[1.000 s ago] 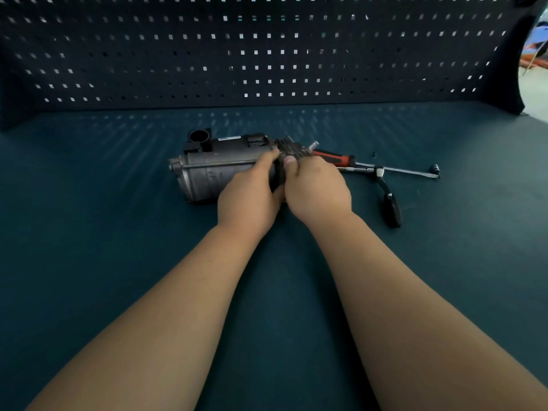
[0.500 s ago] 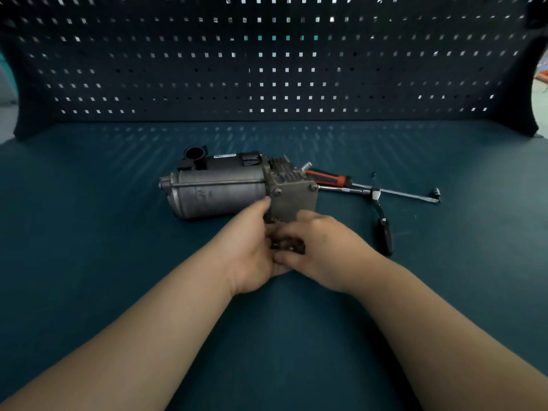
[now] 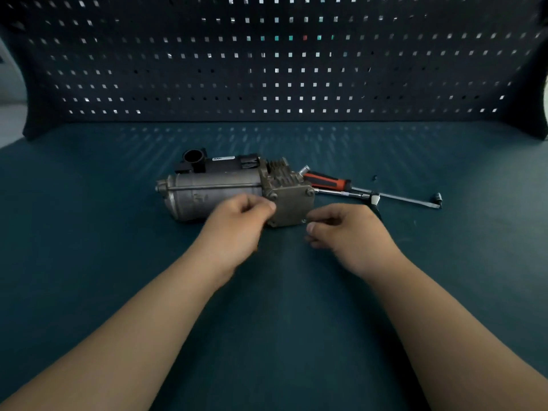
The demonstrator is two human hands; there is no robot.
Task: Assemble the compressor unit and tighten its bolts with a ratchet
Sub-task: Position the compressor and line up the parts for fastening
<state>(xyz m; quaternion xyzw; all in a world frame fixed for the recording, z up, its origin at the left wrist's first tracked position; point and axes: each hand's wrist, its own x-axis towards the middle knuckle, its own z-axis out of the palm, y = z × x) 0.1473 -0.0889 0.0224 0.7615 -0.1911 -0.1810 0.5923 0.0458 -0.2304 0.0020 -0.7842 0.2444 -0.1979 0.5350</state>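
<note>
The compressor unit (image 3: 213, 194) lies on its side on the teal bench, a grey cylinder with a black top part. Its square end plate (image 3: 292, 204) faces me, with bolt heads at the corners. My left hand (image 3: 237, 223) has curled fingers, and its thumb tip touches the plate's left edge; nothing shows inside it. My right hand (image 3: 350, 232) is loosely curled, its index fingertip at the plate's lower right corner. The chrome ratchet (image 3: 341, 193) lies just right of the plate, its black handle mostly hidden behind my right hand.
A screwdriver with a red and black handle (image 3: 326, 180) lies behind the ratchet, its shaft pointing right toward a small socket (image 3: 438, 197). A tiny dark part (image 3: 374, 177) sits beyond it. A perforated panel (image 3: 281, 69) walls the back of the bench.
My hands, held together just below the end plate, have parted. The left rose to the plate's left edge and the right moved to its lower right corner.
</note>
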